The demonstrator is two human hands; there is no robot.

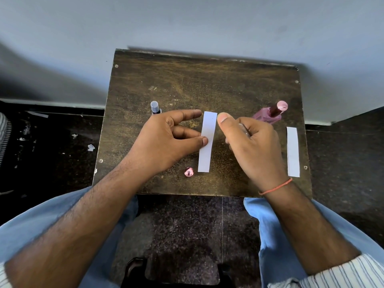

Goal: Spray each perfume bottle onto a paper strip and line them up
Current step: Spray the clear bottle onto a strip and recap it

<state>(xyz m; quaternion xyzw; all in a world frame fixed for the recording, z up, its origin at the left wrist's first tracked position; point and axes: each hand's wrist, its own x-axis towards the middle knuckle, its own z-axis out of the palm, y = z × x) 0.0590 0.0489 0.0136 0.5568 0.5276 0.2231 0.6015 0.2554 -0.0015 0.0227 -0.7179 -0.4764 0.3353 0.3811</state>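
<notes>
- A white paper strip point(206, 142) lies lengthwise at the middle of the tabletop point(187, 80).
- A second white paper strip point(293, 151) lies near the right edge, well apart from the first.
- A pink perfume bottle point(268, 115) with a dark neck and pink top stands at the right rear.
- A small dark bottle point(155, 108) with a clear cap stands at the left rear.
- A round pink cap point(188, 172) lies near the front edge, just left of the middle strip.

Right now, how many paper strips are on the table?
2: one paper strip at centre between the hands, another strip along the table's right edge. None seem hidden.
</notes>
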